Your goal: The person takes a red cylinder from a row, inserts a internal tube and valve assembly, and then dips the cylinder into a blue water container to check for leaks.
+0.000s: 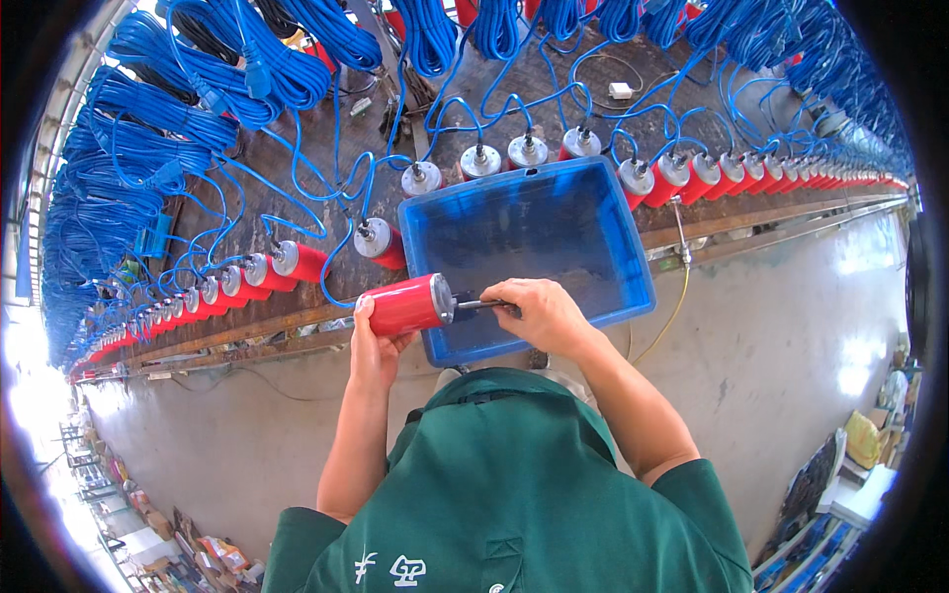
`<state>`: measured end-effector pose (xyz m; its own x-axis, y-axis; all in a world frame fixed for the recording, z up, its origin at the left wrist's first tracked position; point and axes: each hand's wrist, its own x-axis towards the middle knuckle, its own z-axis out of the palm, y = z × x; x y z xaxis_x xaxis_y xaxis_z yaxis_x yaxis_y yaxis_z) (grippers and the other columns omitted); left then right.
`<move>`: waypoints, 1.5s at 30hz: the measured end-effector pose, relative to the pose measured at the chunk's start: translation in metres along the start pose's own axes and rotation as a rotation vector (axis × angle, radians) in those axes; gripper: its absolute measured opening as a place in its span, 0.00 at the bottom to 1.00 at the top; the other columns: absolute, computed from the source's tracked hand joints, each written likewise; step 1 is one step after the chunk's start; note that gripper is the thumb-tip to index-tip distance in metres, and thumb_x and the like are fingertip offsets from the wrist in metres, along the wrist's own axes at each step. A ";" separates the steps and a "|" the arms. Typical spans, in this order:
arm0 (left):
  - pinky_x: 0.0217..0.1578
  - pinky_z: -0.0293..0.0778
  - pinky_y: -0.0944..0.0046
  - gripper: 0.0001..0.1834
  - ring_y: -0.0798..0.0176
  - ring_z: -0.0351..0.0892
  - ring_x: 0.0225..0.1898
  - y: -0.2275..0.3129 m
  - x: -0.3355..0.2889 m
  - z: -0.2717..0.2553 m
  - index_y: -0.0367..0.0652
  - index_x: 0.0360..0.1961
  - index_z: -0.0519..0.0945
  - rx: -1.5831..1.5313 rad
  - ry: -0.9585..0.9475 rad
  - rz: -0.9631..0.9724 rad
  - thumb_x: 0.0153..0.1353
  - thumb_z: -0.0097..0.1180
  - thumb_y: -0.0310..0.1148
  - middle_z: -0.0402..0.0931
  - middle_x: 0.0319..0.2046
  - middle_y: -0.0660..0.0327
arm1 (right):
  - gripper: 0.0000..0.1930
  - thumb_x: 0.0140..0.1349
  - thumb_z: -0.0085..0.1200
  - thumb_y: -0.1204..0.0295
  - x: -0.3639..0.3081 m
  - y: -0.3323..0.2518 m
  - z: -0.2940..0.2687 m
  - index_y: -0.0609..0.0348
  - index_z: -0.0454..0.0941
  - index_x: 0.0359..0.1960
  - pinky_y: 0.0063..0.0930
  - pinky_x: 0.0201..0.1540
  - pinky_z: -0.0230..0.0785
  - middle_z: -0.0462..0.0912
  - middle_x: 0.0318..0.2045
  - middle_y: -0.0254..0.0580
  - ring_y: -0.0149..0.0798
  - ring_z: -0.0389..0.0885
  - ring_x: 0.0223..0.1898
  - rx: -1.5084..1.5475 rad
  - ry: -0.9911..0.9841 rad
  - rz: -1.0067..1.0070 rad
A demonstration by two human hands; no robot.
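My left hand (374, 346) is wrapped round a red cylinder (405, 306) with a silver metal end cap, held lying on its side above the near left edge of a blue plastic crate (647, 287). A blue cable (331, 282) runs to its left end. At the capped end, my right hand (544, 311) grips a thin dark rod-like tool (484, 304) that points at the cap. The fingers hide part of this tool, so I cannot tell its exact kind. The crate has a dark, scuffed bottom.
Similar red cylinders (297, 260) stand in a long row along the edge of a dark workbench (386, 128). Their blue cables loop back to large coiled bundles (425, 35) behind. A yellow hose (680, 306) hangs off the bench front at right. Boxes and bags (865, 440) lie beyond the floor.
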<state>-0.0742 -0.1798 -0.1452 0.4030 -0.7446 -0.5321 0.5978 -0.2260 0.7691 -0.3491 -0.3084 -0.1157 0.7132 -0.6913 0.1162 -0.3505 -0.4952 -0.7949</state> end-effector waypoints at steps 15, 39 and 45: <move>0.47 0.86 0.54 0.34 0.55 0.89 0.48 -0.001 0.001 -0.002 0.47 0.65 0.76 0.024 0.027 0.005 0.72 0.55 0.63 0.86 0.53 0.55 | 0.15 0.57 0.61 0.81 0.003 -0.008 -0.002 0.63 0.81 0.47 0.44 0.53 0.79 0.88 0.42 0.53 0.55 0.87 0.46 0.237 -0.085 0.030; 0.48 0.86 0.52 0.34 0.54 0.89 0.49 0.000 -0.002 0.006 0.48 0.65 0.76 0.001 0.072 0.011 0.72 0.55 0.64 0.86 0.54 0.55 | 0.13 0.81 0.55 0.63 -0.018 0.027 -0.002 0.63 0.80 0.47 0.30 0.39 0.78 0.88 0.32 0.40 0.33 0.85 0.34 0.671 -0.060 0.459; 0.48 0.85 0.52 0.34 0.54 0.89 0.49 -0.001 0.000 0.004 0.47 0.64 0.77 0.007 0.054 0.020 0.72 0.55 0.64 0.87 0.53 0.55 | 0.25 0.83 0.49 0.51 -0.014 0.036 0.011 0.65 0.81 0.41 0.38 0.34 0.71 0.82 0.23 0.47 0.37 0.76 0.27 0.348 0.001 0.390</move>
<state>-0.0779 -0.1819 -0.1442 0.4518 -0.7136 -0.5353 0.5847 -0.2163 0.7819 -0.3651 -0.3110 -0.1529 0.5694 -0.7899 -0.2276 -0.3676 0.0030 -0.9300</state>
